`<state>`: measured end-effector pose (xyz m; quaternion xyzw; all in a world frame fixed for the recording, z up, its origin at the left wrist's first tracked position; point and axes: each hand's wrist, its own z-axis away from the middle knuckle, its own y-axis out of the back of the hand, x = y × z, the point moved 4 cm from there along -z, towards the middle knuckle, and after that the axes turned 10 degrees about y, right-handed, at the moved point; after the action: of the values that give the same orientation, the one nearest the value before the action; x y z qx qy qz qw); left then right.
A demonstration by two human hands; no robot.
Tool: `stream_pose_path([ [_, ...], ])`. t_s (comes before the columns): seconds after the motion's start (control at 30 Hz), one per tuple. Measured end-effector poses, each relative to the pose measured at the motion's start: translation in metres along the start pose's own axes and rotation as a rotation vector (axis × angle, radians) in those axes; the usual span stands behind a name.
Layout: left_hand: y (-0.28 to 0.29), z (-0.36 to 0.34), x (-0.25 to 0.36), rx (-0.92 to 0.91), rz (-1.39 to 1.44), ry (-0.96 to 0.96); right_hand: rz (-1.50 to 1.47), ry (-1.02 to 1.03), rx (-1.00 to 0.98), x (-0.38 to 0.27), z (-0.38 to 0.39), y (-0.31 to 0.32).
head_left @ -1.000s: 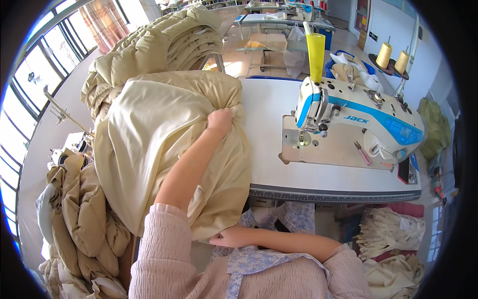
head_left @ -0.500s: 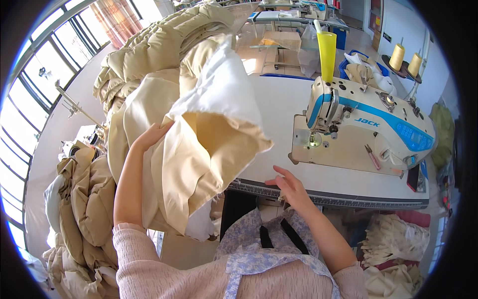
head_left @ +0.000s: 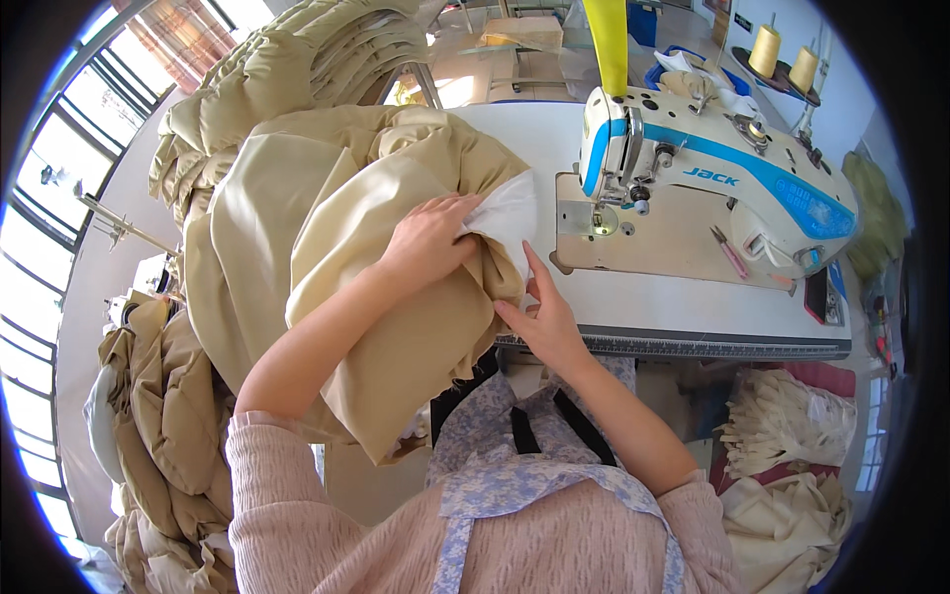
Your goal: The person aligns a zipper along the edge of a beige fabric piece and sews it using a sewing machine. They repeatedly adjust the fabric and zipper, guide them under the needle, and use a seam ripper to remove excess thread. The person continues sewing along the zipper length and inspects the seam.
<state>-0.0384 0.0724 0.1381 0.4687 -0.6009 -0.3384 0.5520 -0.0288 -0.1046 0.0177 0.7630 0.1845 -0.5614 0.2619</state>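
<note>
A bulky beige fabric piece point(head_left: 381, 327) lies heaped over the left part of the white sewing table point(head_left: 643, 309), its near side drooping past the front edge toward the lap. At its right end a white lining point(head_left: 507, 213) shows, folded out beside the beige opening. The left hand point(head_left: 430, 240) lies across the top, fingertips at the lining; whether they pinch it, I cannot tell. The right hand point(head_left: 544, 315) meets the opening from the other side, thumb and forefinger spread apart and touching the cloth; any firm hold is unclear.

Just right of the lining stands the lockstitch sewing machine point(head_left: 712, 183), with pink-handled thread snips point(head_left: 730, 253) on its bed and a yellow cup point(head_left: 608, 49) on top. A measuring strip point(head_left: 683, 346) edges the table. Behind the cloth, a quilted beige pile point(head_left: 223, 114) crowds the far left; nearer, another beige bundle point(head_left: 178, 416) hangs beside the left arm.
</note>
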Motion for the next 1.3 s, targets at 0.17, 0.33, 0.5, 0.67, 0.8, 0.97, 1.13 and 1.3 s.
stream_pose_path([
  [0.17, 0.008, -0.022, -0.084, 0.166, 0.686, 0.222, 0.495, 0.039, -0.105, 0.003, -0.006, -0.007],
  [0.33, 0.124, 0.0, -0.175, 0.41, 0.723, 0.509, 0.861, 0.37, -0.317, -0.064, -0.067, -0.064],
  [0.5, 0.357, 0.024, -0.14, 1.007, 0.328, 0.189, 0.201, 0.953, -0.279, -0.245, -0.092, -0.12],
  [0.67, 0.249, -0.082, -0.014, 0.605, 0.055, -0.057, -0.767, 0.556, -0.321, -0.191, -0.023, -0.046],
  [0.8, -0.025, -0.141, 0.01, -0.257, -0.313, -0.002, -0.663, -0.379, -0.286, -0.041, 0.078, 0.009],
  [0.97, -0.157, -0.116, -0.012, -0.043, -0.178, -0.373, 0.559, 0.105, -0.14, -0.001, 0.12, 0.077],
  [1.13, -0.136, -0.111, -0.005, -0.03, -0.165, -0.387, 1.074, 0.522, -0.094, -0.002, 0.084, 0.077],
  [1.3, -0.123, -0.105, -0.004, -0.12, 0.214, -0.087, 0.979, 0.58, -0.071, 0.014, 0.06, 0.049],
])
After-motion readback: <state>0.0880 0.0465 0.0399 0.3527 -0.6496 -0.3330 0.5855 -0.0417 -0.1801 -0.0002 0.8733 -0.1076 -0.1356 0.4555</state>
